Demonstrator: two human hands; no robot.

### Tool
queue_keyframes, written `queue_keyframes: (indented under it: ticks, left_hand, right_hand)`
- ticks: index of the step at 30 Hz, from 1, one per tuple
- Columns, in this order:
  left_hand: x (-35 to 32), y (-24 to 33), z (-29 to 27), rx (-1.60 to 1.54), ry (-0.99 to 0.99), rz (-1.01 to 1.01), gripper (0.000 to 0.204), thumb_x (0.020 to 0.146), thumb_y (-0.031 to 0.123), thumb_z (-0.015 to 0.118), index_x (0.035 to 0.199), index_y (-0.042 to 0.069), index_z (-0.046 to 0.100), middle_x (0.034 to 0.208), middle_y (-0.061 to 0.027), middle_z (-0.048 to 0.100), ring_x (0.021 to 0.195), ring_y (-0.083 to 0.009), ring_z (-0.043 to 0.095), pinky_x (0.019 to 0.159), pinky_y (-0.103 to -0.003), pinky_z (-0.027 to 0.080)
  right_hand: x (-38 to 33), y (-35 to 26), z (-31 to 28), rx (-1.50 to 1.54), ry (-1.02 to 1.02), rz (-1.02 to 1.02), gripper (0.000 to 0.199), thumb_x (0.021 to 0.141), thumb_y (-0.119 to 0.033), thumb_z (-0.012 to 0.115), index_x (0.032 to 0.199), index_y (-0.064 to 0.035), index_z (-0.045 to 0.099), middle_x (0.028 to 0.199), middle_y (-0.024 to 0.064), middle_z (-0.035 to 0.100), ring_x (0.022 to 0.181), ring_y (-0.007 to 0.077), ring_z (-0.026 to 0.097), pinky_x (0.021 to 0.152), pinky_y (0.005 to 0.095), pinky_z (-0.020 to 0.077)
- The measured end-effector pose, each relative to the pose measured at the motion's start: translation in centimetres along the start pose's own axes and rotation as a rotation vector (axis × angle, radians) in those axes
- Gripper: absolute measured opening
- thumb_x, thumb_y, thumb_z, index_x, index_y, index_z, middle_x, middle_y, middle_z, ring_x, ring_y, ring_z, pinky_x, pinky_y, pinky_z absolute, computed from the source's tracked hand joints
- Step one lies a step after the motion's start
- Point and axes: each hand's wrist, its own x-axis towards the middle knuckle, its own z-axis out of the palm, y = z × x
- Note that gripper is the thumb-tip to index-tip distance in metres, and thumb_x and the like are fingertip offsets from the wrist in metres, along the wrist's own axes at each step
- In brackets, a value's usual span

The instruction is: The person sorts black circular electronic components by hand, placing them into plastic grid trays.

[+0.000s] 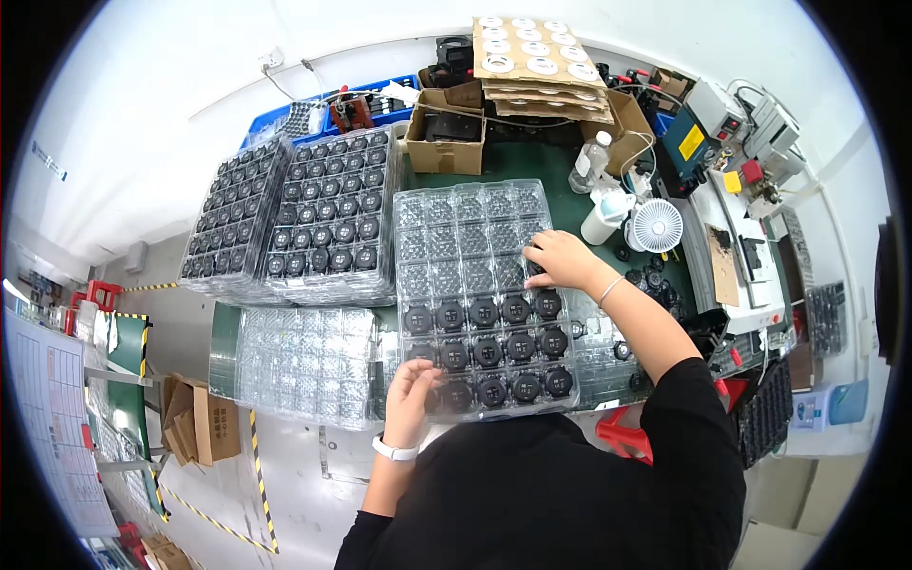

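Observation:
A clear plastic tray (472,270) with rows of round pockets lies in front of me. Its nearer rows hold black round parts (487,352); the pockets farther away show bare plastic. At the tray's right side, my right hand (567,261) pinches a black round part (535,270), mostly hidden by the fingers, over a pocket beyond the filled rows. My left hand (408,404), with a white band at the wrist, is closed at the near left corner of the tray, its fingertips bent over the edge and slightly blurred.
Stacked trays of black parts (328,204) stand at the left, with clear trays (306,366) before them. Loose black parts (654,283), a small white fan (655,225) and a bottle (591,161) are at the right. Cardboard sheets with white rings (537,57) sit behind.

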Motion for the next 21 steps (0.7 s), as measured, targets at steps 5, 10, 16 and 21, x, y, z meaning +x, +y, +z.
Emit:
queue_keyframes:
  ticks: [5,10,16,21]
  left_hand:
    - [-0.8,-0.8,0.5,0.000,0.058,-0.007,0.018,0.101,0.008,0.052,0.116,0.002,0.058,0.101,-0.0064,0.066,0.086,-0.0110,0.062,0.085,-0.028,0.050]
    - [-1.3,-0.6,0.9,0.003,0.073,0.010,0.017,0.101,0.007,0.052,0.116,0.002,0.058,0.101,-0.0065,0.066,0.086,-0.0110,0.062,0.085,-0.028,0.050]
    - [-0.8,-0.5,3.2,0.052,0.067,-0.028,0.017,0.101,0.006,0.051,0.116,0.001,0.058,0.103,-0.0071,0.066,0.088,-0.0112,0.062,0.086,-0.028,0.050]
    - [-1.3,-0.6,4.4,0.185,0.080,-0.003,0.019,0.100,0.004,0.051,0.117,0.001,0.058,0.103,-0.0073,0.066,0.090,-0.0115,0.061,0.087,-0.028,0.049]
  right_hand:
    - [2.7,-2.5,0.2,0.055,0.141,-0.010,0.057,0.079,-0.058,0.070,0.103,-0.0065,0.064,0.096,0.0108,0.061,0.095,0.0300,0.060,0.084,0.0414,0.0502]
    - [3.8,-3.8,1.7,0.012,0.097,0.129,0.061,0.083,-0.062,0.063,0.097,-0.0016,0.062,0.095,0.0124,0.062,0.093,0.0311,0.059,0.083,0.0410,0.0498]
    - [6.9,-7.1,3.6,0.023,0.221,-0.035,0.053,0.085,-0.055,0.064,0.094,-0.0031,0.067,0.094,0.0115,0.061,0.092,0.0302,0.057,0.083,0.0398,0.0466]
    - [4.8,-3.5,0.4,0.386,0.372,0.063,0.044,0.090,-0.041,0.064,0.118,-0.0078,0.066,0.115,0.0175,0.064,0.110,0.0363,0.059,0.093,0.0444,0.0469]
